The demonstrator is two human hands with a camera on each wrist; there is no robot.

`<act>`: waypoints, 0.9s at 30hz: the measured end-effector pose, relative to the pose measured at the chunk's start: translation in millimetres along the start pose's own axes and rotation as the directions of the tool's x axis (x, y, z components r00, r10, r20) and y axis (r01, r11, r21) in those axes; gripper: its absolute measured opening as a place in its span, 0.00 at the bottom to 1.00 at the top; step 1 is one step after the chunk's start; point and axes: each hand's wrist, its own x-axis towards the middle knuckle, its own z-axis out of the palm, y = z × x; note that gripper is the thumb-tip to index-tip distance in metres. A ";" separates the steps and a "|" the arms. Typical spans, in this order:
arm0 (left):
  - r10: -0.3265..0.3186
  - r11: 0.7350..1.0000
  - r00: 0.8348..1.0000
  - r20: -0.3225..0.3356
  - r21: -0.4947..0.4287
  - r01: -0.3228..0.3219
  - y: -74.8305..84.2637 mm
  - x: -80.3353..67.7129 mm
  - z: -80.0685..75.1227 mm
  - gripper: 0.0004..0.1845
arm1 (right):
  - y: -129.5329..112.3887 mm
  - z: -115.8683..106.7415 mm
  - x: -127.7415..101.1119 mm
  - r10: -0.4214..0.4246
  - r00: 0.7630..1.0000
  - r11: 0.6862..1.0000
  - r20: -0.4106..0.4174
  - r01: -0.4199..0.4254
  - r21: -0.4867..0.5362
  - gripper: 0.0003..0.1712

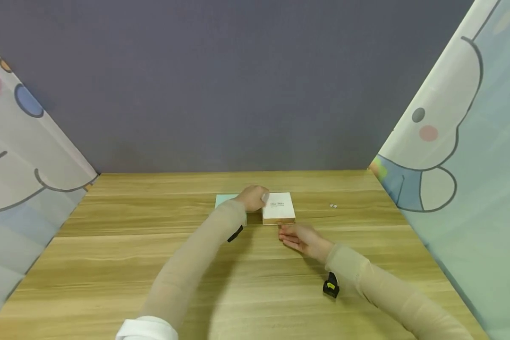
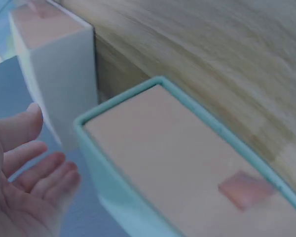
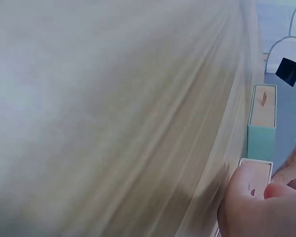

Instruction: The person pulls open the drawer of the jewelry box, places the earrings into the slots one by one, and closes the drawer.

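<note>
Head view: my left hand (image 1: 253, 197) rests on top of the small white rectangular box with fine dark lettering on its lid (image 1: 279, 206), at the box's left edge, fingers curled over that edge. Whether they really clamp it I cannot tell from here. The white box sits near the middle of the light wooden tabletop (image 1: 153, 264). Just left of the white box, partly under my left wrist, lies a flat mint-green rectangular box (image 1: 223, 199).

My right hand (image 1: 301, 237) lies just in front of the white box, palm up, fingers straight and relaxed, fingertips touching its pinkish front face low down.

Left wrist view: fingers (image 2: 37, 170) loosely spread, holding nothing; mint-green box (image 2: 187, 163) beside them, white box (image 2: 59, 74) just behind.

Right wrist view: blurred tabletop; thumb (image 3: 244, 195) against the white box's end.

Well right of the white box, a tiny white object (image 1: 333, 206) on the wood.
</note>
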 end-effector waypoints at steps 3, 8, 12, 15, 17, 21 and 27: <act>0.019 1.000 1.000 -0.023 -0.007 -0.019 0.3 -11.6 -4.5 0.23 | 0.7 -1.1 -5.2 0.003 1.000 1.000 0.009 -0.003 -0.014 0.23; 0.044 0.997 0.996 -0.075 -0.056 -0.048 5.3 -41.0 -8.7 0.16 | 1.4 -2.5 -13.3 -0.038 0.998 0.998 0.041 0.040 -0.042 0.23; 0.065 0.994 0.989 -0.131 -0.083 -0.076 7.0 -69.2 -6.5 0.24 | 3.8 1.1 -18.1 -0.073 0.995 0.993 0.062 0.078 -0.089 0.21; 0.094 0.990 0.979 -0.180 -0.089 -0.112 6.9 -91.2 -2.0 0.24 | 8.6 4.9 -23.0 -0.066 0.994 0.990 0.090 0.077 -0.119 0.22; 0.104 0.982 0.969 -0.222 -0.128 -0.135 4.8 -106.6 -0.7 0.23 | 11.5 8.3 -25.6 -0.055 0.993 0.989 0.107 0.069 -0.131 0.22; 0.066 0.957 0.953 -0.297 -0.250 -0.145 -5.2 -136.5 -0.2 0.20 | 15.9 16.7 -28.8 -0.033 0.990 0.987 0.140 0.054 -0.148 0.22; 0.004 0.941 0.936 -0.352 -0.316 -0.123 -30.9 -170.5 -0.6 0.18 | 22.2 35.6 -24.9 -0.004 0.978 0.991 0.208 0.032 -0.132 0.23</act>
